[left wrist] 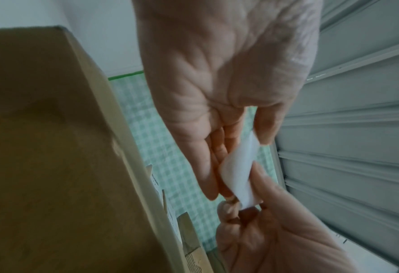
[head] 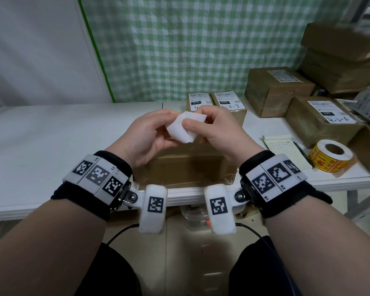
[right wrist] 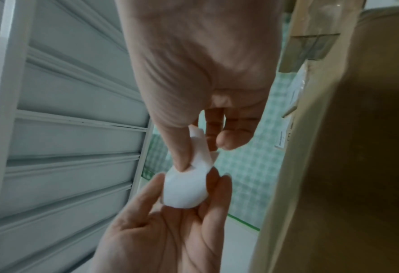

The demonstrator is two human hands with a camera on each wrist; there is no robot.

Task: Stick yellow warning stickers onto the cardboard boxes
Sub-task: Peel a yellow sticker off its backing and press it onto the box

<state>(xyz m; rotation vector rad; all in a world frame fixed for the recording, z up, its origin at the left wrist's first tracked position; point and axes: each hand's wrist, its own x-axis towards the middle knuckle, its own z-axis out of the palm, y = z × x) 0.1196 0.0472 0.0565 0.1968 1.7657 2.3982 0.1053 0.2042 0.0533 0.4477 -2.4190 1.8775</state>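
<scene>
Left hand [head: 146,133]: raised over the near middle of the surface [head: 51,133], palm turned inward, thumb and fingers closed on the left edge of a white paper piece [head: 185,127].

Right hand [head: 219,130]: level with the left and just beside it, thumb pressed on the paper's near face, forefinger curled behind, pinching the right edge. In the right wrist view the paper is bent between the two hands; only its white side shows, so whether it is a sticker or bare backing cannot be told.

Cardboard box [head: 186,165]: plain brown top, at the near edge of the surface, directly below both hands and not touched by them.

Sticker roll [head: 329,155]: yellow with red print, lying on its side at the right of the surface, near edge, well apart from the hands.

Notepad [head: 286,150]: pale, handwritten, flat on the surface between the near box and the roll, a dark pen along its right side.

Two small labelled boxes [head: 217,103]: side by side at the far middle, partly hidden behind the hands.

Further labelled boxes [head: 320,118]: grouped and stacked at the far right.

Backdrop: green-and-white checked curtain [head: 179,39] behind the surface.
</scene>
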